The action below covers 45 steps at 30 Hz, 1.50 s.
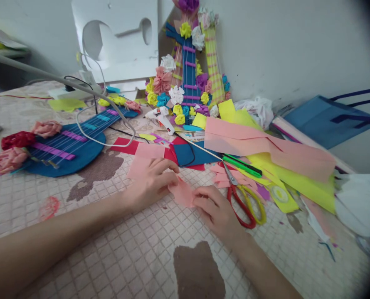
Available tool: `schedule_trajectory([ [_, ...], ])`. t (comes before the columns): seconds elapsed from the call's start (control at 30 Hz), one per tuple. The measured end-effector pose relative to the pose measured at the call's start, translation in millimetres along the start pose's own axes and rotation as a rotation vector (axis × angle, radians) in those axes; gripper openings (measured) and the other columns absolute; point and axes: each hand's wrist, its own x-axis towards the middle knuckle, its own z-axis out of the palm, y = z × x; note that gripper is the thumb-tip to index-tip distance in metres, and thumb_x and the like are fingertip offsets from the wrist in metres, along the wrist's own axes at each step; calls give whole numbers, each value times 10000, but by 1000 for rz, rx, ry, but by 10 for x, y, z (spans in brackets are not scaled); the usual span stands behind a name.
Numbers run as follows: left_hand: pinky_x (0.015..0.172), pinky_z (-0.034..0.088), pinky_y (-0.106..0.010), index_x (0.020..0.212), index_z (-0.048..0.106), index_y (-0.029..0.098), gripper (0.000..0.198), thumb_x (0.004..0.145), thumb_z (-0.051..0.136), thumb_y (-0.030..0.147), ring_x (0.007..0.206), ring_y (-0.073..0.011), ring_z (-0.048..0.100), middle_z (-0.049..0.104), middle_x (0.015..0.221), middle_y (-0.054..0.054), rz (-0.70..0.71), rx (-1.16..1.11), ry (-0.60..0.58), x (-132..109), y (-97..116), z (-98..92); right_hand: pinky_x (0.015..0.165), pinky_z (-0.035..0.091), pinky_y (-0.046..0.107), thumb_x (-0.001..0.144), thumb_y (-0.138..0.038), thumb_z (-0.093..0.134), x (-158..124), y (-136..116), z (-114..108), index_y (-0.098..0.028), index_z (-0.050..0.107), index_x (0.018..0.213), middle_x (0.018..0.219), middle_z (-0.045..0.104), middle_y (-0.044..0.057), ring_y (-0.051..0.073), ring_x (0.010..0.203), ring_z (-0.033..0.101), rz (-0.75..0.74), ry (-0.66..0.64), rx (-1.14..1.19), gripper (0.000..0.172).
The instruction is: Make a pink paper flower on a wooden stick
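Note:
Both of my hands pinch one small pink paper piece (182,193) low over the patterned tablecloth (135,253). My left hand (154,181) grips its left edge with curled fingers. My right hand (214,207) holds its right side between thumb and fingers. Red-and-yellow-handled scissors (243,198) lie just right of my right hand. More pink paper squares (146,155) lie behind my left hand.
A blue paper guitar (69,145) with paper roses lies at the left. A white glue gun (161,117) and decorated paper guitars (189,70) stand at the back. Pink and yellow sheets (266,149), a green pen (241,165) and a blue bag (328,118) fill the right.

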Motion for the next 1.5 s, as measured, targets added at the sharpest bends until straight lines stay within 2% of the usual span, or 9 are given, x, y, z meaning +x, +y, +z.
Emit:
schedule_trajectory([
  [0.13, 840, 410, -373, 986, 544, 187, 179, 874, 479, 63, 969, -196, 529, 595, 1069, -68, 107, 102, -34, -29, 46, -71, 824, 482, 400, 858, -76, 452, 9, 50, -1, -217, 562, 992, 1075, 547, 94, 221, 993, 524, 100, -5, -117, 224],
  [0.27, 894, 419, -353, 1162, 453, 159, 307, 870, 490, 70, 1031, -188, 520, 587, 1108, -86, 109, 26, -117, -30, 63, -61, 848, 469, 438, 837, -86, 493, 26, 34, 1, -210, 537, 988, 1047, 524, 93, 239, 996, 511, 207, 16, -179, 200],
  [0.4, 860, 428, -323, 1048, 467, 158, 231, 839, 504, 66, 1037, -181, 508, 561, 1067, -84, 87, 79, -56, -33, 78, -28, 783, 473, 424, 855, -109, 504, 18, -7, 2, -211, 559, 959, 984, 521, 87, 236, 921, 505, 193, 12, -255, 155],
  [0.5, 808, 410, -334, 906, 464, 184, 134, 827, 508, 85, 917, -163, 536, 565, 955, -40, 80, 212, -12, -61, 99, -30, 745, 478, 386, 870, -93, 475, 1, -13, 7, -210, 573, 941, 943, 527, 79, 219, 882, 507, 187, -16, -232, 168],
  [0.67, 757, 372, -358, 789, 426, 190, 137, 803, 536, 110, 756, -156, 544, 567, 798, 3, 21, 332, -15, -131, 145, -57, 750, 482, 366, 878, -91, 467, 0, -9, 14, -197, 581, 948, 946, 554, 82, 209, 878, 516, 156, -23, -174, 170],
  [0.97, 778, 355, -377, 854, 496, 178, 86, 831, 578, 170, 771, -174, 578, 607, 865, -16, -73, 322, -37, -218, 150, -45, 755, 483, 342, 886, -80, 452, -5, -19, 38, -180, 593, 909, 920, 574, 78, 195, 865, 528, 140, -73, -115, 173],
  [1.13, 770, 351, -367, 787, 517, 174, 79, 858, 546, 152, 761, -171, 559, 611, 819, -9, -41, 303, -87, -194, 163, -79, 761, 488, 343, 891, -84, 443, -9, -28, 36, -176, 584, 896, 910, 580, 74, 191, 863, 528, 157, -86, -85, 169],
  [1.3, 770, 355, -351, 866, 586, 188, 107, 900, 494, 146, 804, -169, 565, 645, 880, -13, 3, 218, -105, -189, 180, -78, 791, 485, 348, 877, -79, 460, -5, -61, 29, -173, 576, 933, 946, 582, 76, 191, 897, 531, 178, -85, -75, 160],
  [1.5, 823, 394, -352, 968, 596, 182, 165, 910, 459, 111, 871, -175, 574, 653, 926, -39, 57, 88, -209, -318, 128, -54, 765, 493, 346, 898, -135, 462, 20, -124, 32, -186, 593, 901, 948, 599, 68, 184, 879, 545, 143, -122, -51, 141],
])
